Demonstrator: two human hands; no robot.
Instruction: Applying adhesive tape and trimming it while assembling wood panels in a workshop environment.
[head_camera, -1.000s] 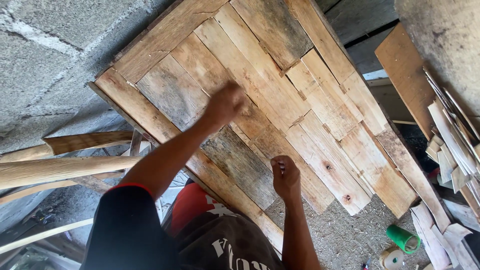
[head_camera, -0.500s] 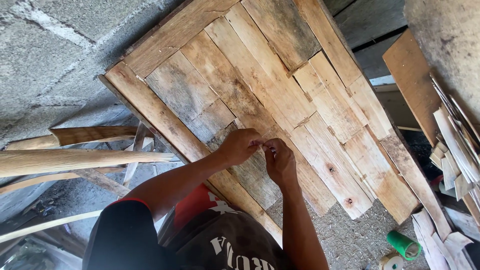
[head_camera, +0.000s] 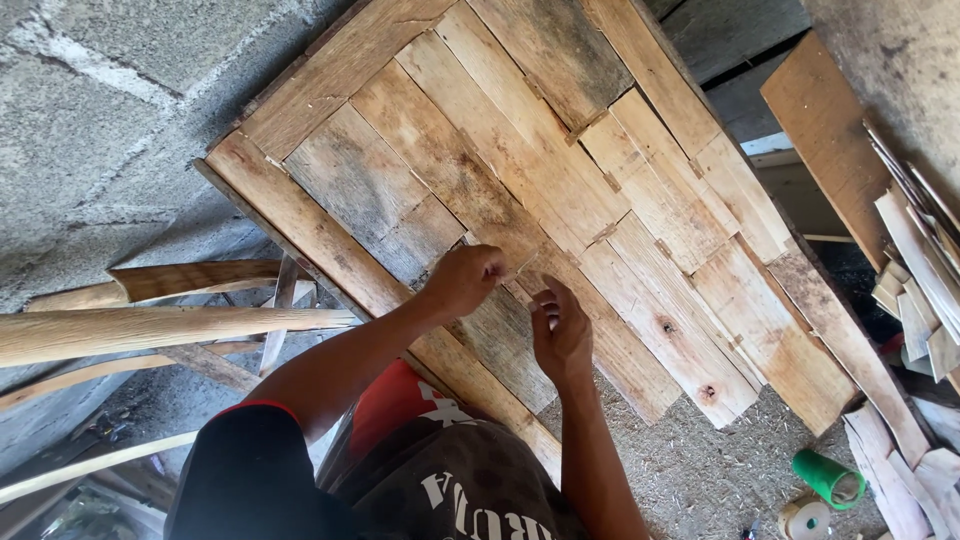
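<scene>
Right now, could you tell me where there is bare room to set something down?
The gritty floor between the wooden panel and the green roll is bare. The wood scraps at right and the poles at left crowd their sides.

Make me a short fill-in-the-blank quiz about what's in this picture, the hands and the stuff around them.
1. Both hands rest on a panel made of patched ______ slats.
2. The left hand pinches something small, and the right hand sits just ______ it in the picture.
3. The roll lying on the ground at lower right is ______ in colour.
4. The wall behind the panel is built of grey ______ blocks.

Missing words: wooden; below; green; concrete
</scene>
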